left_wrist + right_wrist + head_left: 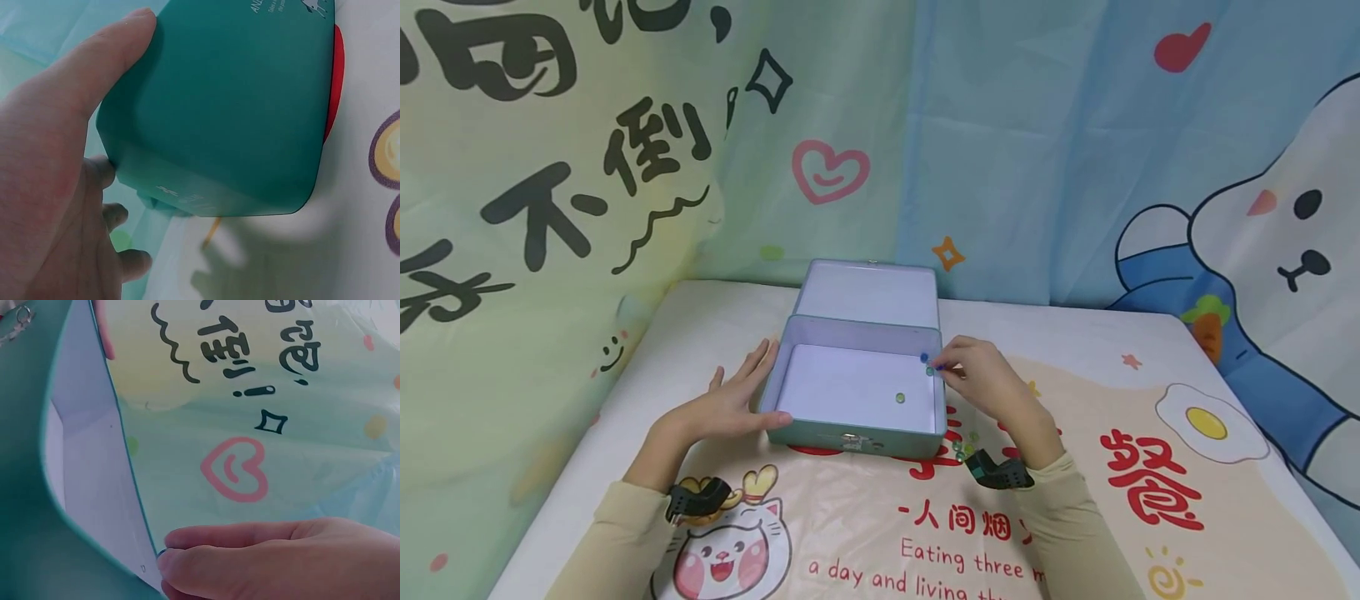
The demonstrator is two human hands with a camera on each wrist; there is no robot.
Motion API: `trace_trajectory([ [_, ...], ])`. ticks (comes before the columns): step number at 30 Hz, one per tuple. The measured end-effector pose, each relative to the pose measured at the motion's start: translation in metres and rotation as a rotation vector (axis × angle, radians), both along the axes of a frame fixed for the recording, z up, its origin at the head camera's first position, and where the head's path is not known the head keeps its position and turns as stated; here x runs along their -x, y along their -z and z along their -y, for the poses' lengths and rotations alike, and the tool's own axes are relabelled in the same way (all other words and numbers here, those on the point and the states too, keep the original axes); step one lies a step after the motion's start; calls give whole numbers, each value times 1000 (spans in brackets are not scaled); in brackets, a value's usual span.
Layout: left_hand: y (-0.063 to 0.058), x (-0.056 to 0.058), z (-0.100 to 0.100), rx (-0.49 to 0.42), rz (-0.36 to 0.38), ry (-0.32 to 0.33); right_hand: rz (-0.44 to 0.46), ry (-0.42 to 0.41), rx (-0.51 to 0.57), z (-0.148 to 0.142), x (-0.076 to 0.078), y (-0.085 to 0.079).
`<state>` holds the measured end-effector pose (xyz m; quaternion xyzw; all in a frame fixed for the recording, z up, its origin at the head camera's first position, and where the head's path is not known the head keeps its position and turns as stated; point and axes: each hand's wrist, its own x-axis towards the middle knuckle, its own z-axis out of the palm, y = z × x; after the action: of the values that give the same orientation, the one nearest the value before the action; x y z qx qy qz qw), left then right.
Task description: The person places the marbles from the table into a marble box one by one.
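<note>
A green tin box (pixel 861 442) stands with its lid (pixel 871 290) laid back, showing a pale interior. My left hand (pixel 730 407) rests on its left side with fingers fairly straight; the thumb (pixel 119 53) touches the front left corner. Above the right wall, my right hand (pixel 988 379) pinches a small blue bead (pixel 939 367) between thumb and fingertips; only a sliver of blue shows in the right wrist view. Right beside those fingertips are another blue bead (pixel 924 358) and a greenish bead (pixel 929 372). One green bead (pixel 900 398) lies on the box floor.
Several green beads (pixel 958 451) lie on the printed tablecloth (pixel 850 517) by the box's front right corner, close to the black right wrist camera (pixel 1000 472). A metal clasp (pixel 852 442) sits on the box front. Behind the table hangs a printed curtain (pixel 1000 167).
</note>
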<state>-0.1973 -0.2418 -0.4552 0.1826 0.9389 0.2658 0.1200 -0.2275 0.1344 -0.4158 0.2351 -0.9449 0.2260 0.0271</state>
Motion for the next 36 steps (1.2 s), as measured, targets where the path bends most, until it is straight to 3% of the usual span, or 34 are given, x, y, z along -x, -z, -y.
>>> trace_trajectory([
  [10,-3,0,-1,10,1,6,-84,-15,-6,11,-2,5],
  [24,2,0,-3,-4,-6,6,-163,-69,-4,29,9,11],
  [36,3,2,1,2,-3,-3,-116,-82,11,45,13,20],
])
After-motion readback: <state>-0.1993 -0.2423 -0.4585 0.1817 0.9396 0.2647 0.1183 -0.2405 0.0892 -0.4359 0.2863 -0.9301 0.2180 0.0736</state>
